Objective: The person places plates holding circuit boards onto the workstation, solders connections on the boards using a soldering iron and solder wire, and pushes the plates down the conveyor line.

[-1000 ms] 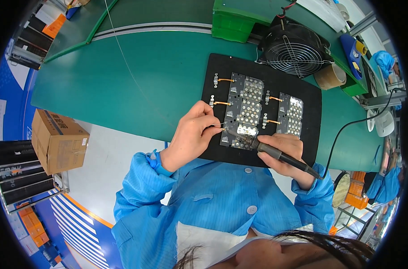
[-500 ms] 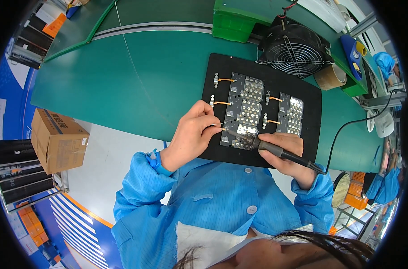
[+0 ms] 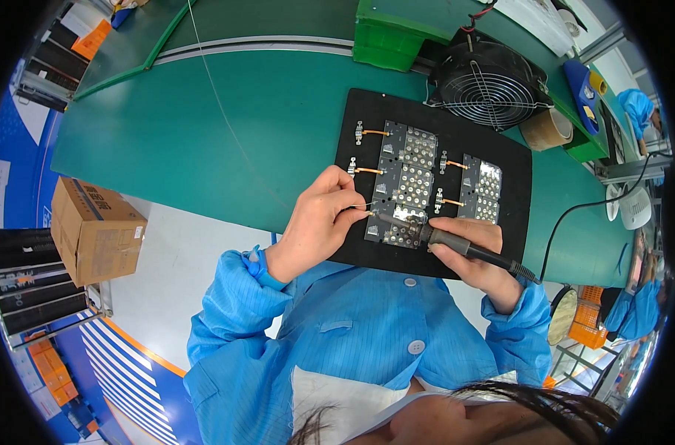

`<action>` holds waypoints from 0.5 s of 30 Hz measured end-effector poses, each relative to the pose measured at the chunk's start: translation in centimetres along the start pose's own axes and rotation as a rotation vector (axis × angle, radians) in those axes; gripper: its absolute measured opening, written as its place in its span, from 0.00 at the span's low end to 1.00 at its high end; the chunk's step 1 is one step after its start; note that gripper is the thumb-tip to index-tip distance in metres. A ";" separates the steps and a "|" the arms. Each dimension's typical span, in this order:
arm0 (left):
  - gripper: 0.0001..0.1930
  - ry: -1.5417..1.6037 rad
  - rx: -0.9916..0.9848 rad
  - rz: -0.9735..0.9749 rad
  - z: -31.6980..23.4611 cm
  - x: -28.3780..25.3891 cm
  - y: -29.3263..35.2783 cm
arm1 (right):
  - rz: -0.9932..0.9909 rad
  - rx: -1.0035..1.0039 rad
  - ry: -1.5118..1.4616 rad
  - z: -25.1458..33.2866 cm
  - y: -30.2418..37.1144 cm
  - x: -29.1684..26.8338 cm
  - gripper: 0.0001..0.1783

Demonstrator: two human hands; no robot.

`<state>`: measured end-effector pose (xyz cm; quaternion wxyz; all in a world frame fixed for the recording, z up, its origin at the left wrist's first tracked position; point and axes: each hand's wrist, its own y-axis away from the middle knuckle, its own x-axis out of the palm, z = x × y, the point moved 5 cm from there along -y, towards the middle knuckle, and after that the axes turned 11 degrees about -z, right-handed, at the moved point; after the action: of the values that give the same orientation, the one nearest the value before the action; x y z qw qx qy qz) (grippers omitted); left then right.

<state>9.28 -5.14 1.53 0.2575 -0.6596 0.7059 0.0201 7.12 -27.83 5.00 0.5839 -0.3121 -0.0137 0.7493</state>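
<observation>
My right hand (image 3: 477, 256) is closed around the dark handle of a soldering iron (image 3: 460, 245), whose tip points left over the near end of a circuit board panel (image 3: 382, 189). My left hand (image 3: 323, 211) pinches a thin solder wire (image 3: 217, 96) by the board's left edge, close to the iron's tip. The wire trails up and away to the far left. Whatever lies right under the left fingertips is hidden. Small silver connectors on orange leads (image 3: 367, 170) stick out from the board's left side. To the right lies a second, shorter board (image 3: 468, 178) with similar leads.
The boards lie on a black mat (image 3: 517, 178) on the green table (image 3: 159, 141). Behind them stand a black fan (image 3: 489, 89), a green bin (image 3: 389, 37) and a tape roll (image 3: 547, 130). The iron's cord (image 3: 567, 216) runs off right. A cardboard box (image 3: 111, 241) stands left, beyond the table.
The iron's handle has shifted very slightly, and its cord hangs a little differently. My left hand stays in place with the solder wire.
</observation>
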 end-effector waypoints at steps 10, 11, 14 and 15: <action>0.04 0.008 -0.039 0.030 -0.3 0.0 -0.2 | 0.015 0.021 -0.024 -0.2 0.0 0.0 0.18; 0.04 0.009 -0.039 0.030 -0.3 0.0 -0.2 | -0.017 0.021 -0.032 -0.2 0.0 -0.1 0.18; 0.04 0.007 -0.048 0.023 -0.1 0.0 0.0 | -0.012 0.036 -0.036 -0.4 0.0 -0.1 0.18; 0.05 0.006 -0.017 0.009 0.1 0.1 0.0 | -0.012 0.037 -0.036 -0.3 0.0 -0.1 0.18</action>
<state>9.32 -5.16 1.46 0.2498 -0.6587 0.7093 0.0255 7.31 -28.06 4.78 0.5936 -0.2879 -0.0121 0.7514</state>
